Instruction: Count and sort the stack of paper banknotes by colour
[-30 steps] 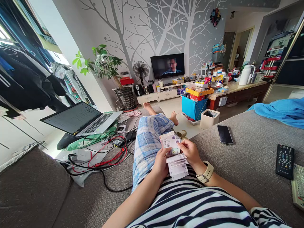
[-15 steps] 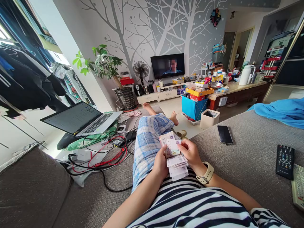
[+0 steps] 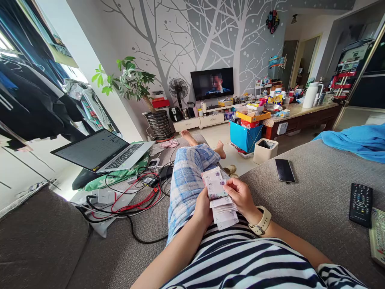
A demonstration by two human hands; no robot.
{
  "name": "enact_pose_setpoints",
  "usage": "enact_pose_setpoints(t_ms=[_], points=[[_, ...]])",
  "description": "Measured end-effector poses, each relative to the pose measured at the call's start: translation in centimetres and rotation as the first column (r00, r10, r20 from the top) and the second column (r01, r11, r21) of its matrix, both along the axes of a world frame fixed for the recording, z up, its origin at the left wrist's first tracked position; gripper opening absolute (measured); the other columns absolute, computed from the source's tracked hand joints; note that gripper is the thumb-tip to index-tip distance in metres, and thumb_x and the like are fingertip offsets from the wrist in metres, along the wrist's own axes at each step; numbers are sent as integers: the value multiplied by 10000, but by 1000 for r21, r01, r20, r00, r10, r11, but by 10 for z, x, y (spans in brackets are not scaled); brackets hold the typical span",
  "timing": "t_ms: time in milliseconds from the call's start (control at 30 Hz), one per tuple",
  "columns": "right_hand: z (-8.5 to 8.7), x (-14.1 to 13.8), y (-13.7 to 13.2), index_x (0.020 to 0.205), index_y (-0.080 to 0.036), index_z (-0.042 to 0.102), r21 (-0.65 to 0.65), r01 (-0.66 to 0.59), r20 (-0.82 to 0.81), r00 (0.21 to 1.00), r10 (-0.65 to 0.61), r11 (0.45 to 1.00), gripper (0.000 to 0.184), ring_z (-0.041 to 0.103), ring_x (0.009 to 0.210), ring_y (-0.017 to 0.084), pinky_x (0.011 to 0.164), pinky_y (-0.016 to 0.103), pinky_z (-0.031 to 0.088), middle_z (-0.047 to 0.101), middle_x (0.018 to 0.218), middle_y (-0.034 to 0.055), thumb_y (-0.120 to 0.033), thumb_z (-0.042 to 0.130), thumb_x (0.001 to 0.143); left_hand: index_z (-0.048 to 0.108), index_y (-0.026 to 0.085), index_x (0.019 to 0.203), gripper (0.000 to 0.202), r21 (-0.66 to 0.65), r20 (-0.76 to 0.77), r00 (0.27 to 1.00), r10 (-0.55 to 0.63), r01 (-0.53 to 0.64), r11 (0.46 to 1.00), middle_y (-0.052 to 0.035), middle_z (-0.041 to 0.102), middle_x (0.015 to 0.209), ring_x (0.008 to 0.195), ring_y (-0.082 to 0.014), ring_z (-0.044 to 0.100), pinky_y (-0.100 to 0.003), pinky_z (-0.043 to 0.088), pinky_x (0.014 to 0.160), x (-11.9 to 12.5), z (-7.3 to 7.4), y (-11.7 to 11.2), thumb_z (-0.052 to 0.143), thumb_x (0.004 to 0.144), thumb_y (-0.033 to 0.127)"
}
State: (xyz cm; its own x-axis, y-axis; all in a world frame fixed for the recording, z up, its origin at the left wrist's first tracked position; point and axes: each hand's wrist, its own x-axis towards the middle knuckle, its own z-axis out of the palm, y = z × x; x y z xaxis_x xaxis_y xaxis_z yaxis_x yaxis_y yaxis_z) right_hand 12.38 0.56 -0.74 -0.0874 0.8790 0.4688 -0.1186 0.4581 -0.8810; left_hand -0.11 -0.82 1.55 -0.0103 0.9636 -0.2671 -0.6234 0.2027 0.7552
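A folded wad of banknotes [image 3: 224, 213] rests over my lap, its pale lower ends fanned out below my fingers. My left hand [image 3: 203, 206] is closed around the wad's left side, thumb on top. At the right edge, my right hand [image 3: 240, 194] pinches the upper part of a note between thumb and finger. A cream watch [image 3: 261, 220] circles my right wrist. Under the notes are my blue checked trousers [image 3: 185, 180] and striped shirt. My palms and the backs of the lower notes are hidden.
On the sofa to my left lie an open laptop [image 3: 102, 154] and tangled cables [image 3: 147, 192]. To the right are a phone [image 3: 284, 170], a remote control [image 3: 361, 205] and a blue cloth [image 3: 357, 140]. A bin [image 3: 265, 151] and a cluttered table [image 3: 325, 107] stand ahead.
My right fingers have bent the top note down and shifted slightly, so more of the notes behind it shows and its printed 5 is mostly covered. The left hand keeps its hold.
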Motion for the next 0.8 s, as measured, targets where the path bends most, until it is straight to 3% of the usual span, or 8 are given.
enact_pose_setpoints(t_ms=[100, 367, 600, 800], points=[[1, 0, 0, 787, -178, 592, 4, -4, 19, 1000, 4, 1000, 198, 470, 583, 124, 554, 242, 381, 550, 659, -9, -363, 590, 857, 655, 134, 717, 145, -15, -16, 1000, 10, -11, 1000, -52, 686, 622, 562, -165, 639, -274, 521, 611, 0, 2, -2, 594, 765, 257], [2, 1, -3, 766, -181, 583, 38, -6, 20, 1000, 5, 999, 239, 475, 594, 132, 551, 244, 369, 542, 656, -3, -387, 550, 882, 654, 144, 746, 101, -7, -10, 1000, -5, 5, 1000, -61, 694, 642, 743, -233, 697, -343, 547, 757, -1, -1, -1, 604, 738, 230], [5, 1, -4, 747, -190, 564, 26, 6, 62, 998, -8, 1000, 308, 482, 600, 143, 549, 251, 370, 537, 649, 3, -463, 523, 883, 681, 135, 914, 219, -11, 50, 997, -63, 64, 998, -85, 732, 767, 805, -257, 703, -372, 555, 756, -1, 1, 0, 601, 759, 267], [6, 1, -5, 752, -187, 571, 27, -20, 46, 999, 19, 999, 283, 473, 593, 135, 549, 245, 366, 528, 645, -6, -434, 534, 885, 686, 140, 859, 174, 13, 22, 999, -40, 40, 999, -68, 723, 728, 786, -256, 698, -355, 551, 735, 0, 6, -3, 636, 727, 242]])
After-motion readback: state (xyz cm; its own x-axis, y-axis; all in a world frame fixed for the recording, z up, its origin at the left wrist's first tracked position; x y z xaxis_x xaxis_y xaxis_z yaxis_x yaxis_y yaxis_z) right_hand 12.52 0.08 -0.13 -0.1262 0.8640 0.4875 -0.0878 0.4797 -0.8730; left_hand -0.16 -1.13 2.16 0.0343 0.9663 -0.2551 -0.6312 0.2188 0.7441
